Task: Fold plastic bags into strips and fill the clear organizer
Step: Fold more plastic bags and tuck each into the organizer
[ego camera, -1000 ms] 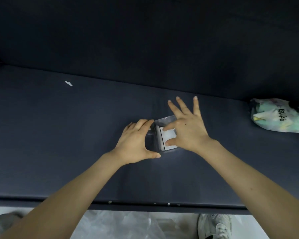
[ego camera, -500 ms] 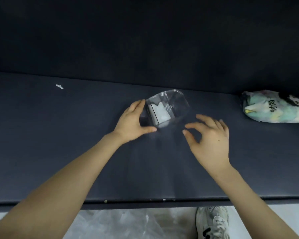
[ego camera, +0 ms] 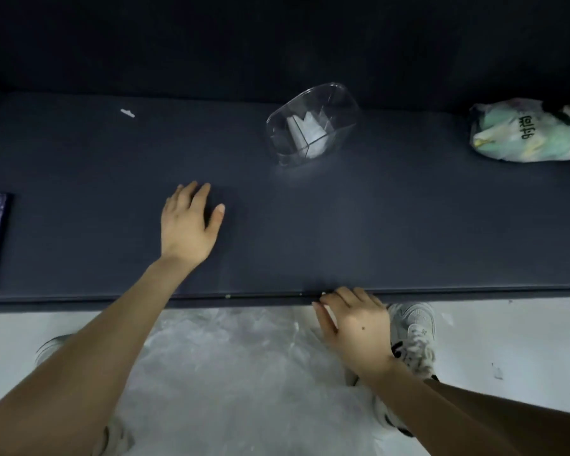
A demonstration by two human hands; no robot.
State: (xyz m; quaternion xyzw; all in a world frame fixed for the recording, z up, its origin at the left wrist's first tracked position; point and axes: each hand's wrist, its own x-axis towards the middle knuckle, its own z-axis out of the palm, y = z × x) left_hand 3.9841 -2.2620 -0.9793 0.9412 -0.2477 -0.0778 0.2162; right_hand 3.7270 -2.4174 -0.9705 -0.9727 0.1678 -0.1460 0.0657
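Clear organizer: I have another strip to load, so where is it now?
In the head view the clear organizer sits at the back of the dark table, right of centre, left of the printed bag and beyond the left hand.

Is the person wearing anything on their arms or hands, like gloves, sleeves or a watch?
No. The left hand and the right hand are bare: no gloves, no rings on the fingers. Both forearms are uncovered as far as the picture shows, with no sleeve, watch or bracelet. A small dark dot marks the back of the right hand.
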